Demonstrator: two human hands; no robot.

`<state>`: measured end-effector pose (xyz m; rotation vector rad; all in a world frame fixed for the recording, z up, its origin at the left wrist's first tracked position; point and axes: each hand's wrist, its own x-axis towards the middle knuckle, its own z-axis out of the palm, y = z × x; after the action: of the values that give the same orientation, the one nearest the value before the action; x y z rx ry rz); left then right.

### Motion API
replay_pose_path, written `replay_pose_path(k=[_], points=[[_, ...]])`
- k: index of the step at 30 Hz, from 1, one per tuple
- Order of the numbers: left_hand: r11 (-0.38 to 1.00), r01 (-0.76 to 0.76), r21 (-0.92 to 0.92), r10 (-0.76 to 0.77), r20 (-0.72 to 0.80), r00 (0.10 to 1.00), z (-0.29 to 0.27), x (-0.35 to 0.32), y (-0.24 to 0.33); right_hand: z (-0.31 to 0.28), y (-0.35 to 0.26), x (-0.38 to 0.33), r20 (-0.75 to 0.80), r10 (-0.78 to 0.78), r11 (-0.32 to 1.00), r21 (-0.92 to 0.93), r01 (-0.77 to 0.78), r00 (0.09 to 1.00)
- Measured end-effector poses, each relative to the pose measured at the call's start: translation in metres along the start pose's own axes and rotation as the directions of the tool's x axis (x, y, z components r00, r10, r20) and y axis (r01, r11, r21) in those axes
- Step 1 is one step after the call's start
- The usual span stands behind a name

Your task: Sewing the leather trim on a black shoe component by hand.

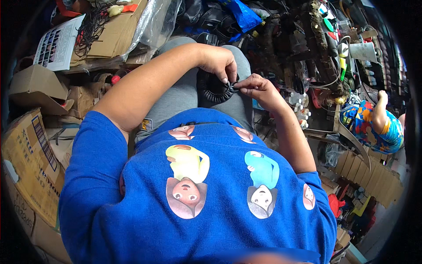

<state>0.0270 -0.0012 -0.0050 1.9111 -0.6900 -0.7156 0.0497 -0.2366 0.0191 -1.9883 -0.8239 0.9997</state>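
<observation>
Around, clutter [303, 48], black piece [213, 97] on lap [180, 94].

The left hand [220, 61] bends downward at upper centre, fingertips [225, 80] pinched; just right of it, the right hand [263, 91] pinches thumb [249, 92] against forefinger [245, 83].

2 hands [221, 64] [262, 91] are holding 1 black piece [213, 95]; 1 printed sheet [58, 42], 1 blue bag [244, 17], 1 white container [363, 52] and 1 other person [372, 127] are showing around them.
</observation>
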Motion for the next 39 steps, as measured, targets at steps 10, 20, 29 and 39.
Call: replay_pose_path(k=[10, 20, 29, 39], points=[[0.993, 0.115, 0.003, -0.115, -0.036, 0.993, 0.0, -0.005, 0.011, 0.026, 0.007, 0.005, -0.22, -0.001, 0.998, 0.057, 0.013, 0.976], [0.971, 0.109, 0.214, 0.077, -0.706, 0.704, 0.055, -0.072, 0.024, 0.03, -0.016, -0.017, -0.224, -0.262, 0.896, -0.419, 0.15, 0.939], [0.767, 0.414, 0.49, 0.168, -0.776, 0.608, 0.093, -0.073, 0.026, 0.04, -0.01, -0.025, -0.26, -0.229, 0.871, -0.486, 0.078, 0.938], [0.894, 0.227, 0.387, 0.134, -0.713, 0.688, 0.072, -0.071, 0.016, 0.008, -0.001, -0.002, -0.081, -0.083, 0.971, -0.233, 0.063, 0.993]])
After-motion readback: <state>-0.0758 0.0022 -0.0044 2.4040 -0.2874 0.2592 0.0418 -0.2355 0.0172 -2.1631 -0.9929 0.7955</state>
